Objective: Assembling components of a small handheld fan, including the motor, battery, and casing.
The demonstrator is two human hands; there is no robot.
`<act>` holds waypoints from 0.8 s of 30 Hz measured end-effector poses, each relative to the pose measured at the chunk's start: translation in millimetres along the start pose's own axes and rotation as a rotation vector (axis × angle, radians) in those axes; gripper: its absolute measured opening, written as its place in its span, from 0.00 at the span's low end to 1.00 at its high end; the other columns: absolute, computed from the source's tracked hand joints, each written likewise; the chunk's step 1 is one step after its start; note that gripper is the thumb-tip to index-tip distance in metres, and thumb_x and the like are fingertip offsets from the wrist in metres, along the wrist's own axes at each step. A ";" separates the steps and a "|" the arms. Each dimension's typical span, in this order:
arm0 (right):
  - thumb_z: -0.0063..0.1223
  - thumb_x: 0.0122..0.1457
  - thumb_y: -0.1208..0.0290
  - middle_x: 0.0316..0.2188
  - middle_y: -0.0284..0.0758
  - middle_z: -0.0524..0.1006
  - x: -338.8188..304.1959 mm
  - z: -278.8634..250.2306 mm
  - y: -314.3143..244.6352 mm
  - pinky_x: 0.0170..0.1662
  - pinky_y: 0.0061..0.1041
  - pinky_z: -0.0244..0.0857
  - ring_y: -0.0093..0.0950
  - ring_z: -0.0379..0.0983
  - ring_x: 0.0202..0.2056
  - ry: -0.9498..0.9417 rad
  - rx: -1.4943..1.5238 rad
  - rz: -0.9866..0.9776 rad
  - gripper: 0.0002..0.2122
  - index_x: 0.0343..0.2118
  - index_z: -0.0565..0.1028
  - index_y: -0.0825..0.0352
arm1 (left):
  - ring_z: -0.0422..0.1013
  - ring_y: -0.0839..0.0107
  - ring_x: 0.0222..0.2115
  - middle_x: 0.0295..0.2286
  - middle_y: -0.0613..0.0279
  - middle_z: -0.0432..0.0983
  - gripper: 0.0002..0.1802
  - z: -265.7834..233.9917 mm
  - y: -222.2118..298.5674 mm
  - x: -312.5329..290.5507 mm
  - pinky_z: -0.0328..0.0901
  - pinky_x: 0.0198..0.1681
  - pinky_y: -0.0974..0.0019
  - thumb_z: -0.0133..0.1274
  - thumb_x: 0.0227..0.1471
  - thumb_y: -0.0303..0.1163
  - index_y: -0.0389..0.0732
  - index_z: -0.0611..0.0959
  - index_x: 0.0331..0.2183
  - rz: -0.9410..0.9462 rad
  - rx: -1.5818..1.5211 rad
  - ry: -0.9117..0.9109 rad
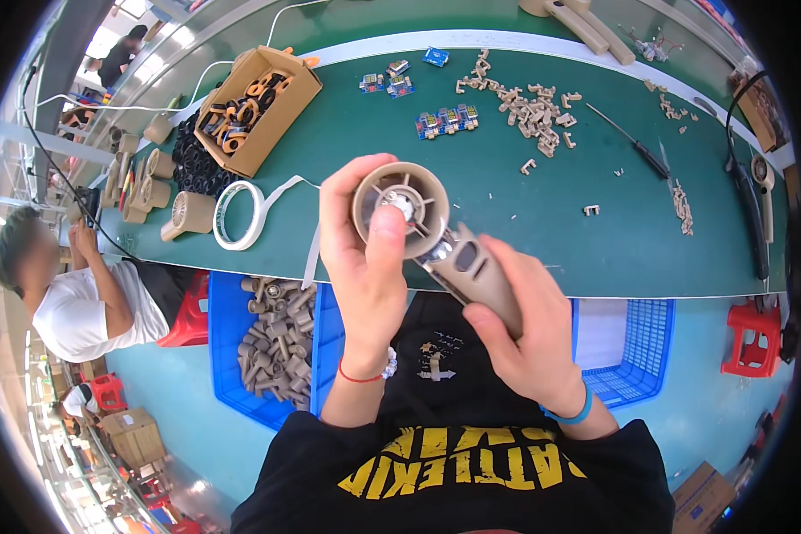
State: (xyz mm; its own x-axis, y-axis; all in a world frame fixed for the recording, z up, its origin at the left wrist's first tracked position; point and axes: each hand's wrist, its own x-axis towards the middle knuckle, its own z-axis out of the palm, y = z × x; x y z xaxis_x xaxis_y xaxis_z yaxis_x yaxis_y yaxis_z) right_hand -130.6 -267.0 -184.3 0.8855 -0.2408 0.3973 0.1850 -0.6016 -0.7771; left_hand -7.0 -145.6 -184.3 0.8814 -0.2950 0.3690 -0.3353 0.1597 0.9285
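Over the table's near edge I hold a beige handheld fan [432, 203]. It has a round, tube-like head with spokes around a central hub, and a handle slanting down to the right. My left hand [365, 240] wraps around the head, its thumb pressed at the hub. Closed around the handle is my right hand [529, 329]. Between head and handle, a clear or shiny part shows at the joint. The inside of the handle is mostly hidden from view.
A cardboard box [280, 116] of black and orange rings, a tape roll [239, 215] and beige housings stand left. Circuit boards [448, 121], small beige clips [534, 116] and a screwdriver [641, 151] lie beyond. Blue crates [231, 392] flank me below; a co-worker [89, 285] sits left.
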 end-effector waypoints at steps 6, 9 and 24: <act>0.47 0.60 0.57 0.30 0.33 0.70 -1.4 -9.0 -2.4 0.42 0.26 0.64 0.23 0.69 0.31 0.152 0.775 0.413 0.26 0.55 0.60 0.71 | 0.72 0.59 0.46 0.44 0.53 0.70 0.29 -12.7 -1.9 7.0 0.70 0.47 0.59 0.43 0.61 0.51 0.33 0.68 0.49 -0.117 -0.115 0.020; 0.51 0.57 0.58 0.24 0.27 0.63 6.4 -18.6 8.2 0.36 0.23 0.61 0.19 0.62 0.25 0.029 0.966 0.559 0.21 0.46 0.64 0.68 | 0.72 0.56 0.46 0.45 0.53 0.69 0.32 -5.3 4.0 4.6 0.71 0.45 0.56 0.43 0.60 0.55 0.34 0.68 0.49 -0.163 -0.189 -0.032; 0.64 0.50 0.79 0.32 0.23 0.70 20.0 2.9 -7.7 0.34 0.11 0.59 0.09 0.65 0.33 -0.054 1.109 0.535 0.16 0.36 0.67 0.64 | 0.72 0.63 0.44 0.45 0.51 0.70 0.36 14.1 26.1 -4.4 0.68 0.47 0.63 0.52 0.53 0.55 0.33 0.68 0.49 -0.048 -0.242 -0.205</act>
State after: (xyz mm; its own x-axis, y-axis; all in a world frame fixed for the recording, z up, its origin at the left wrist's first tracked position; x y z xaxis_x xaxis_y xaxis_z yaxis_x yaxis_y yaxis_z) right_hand -113.1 -264.9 -171.8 0.9727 -0.2101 -0.0983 0.0320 0.5414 -0.8401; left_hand -24.2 -153.5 -161.1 0.8005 -0.4877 0.3482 -0.1841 0.3529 0.9174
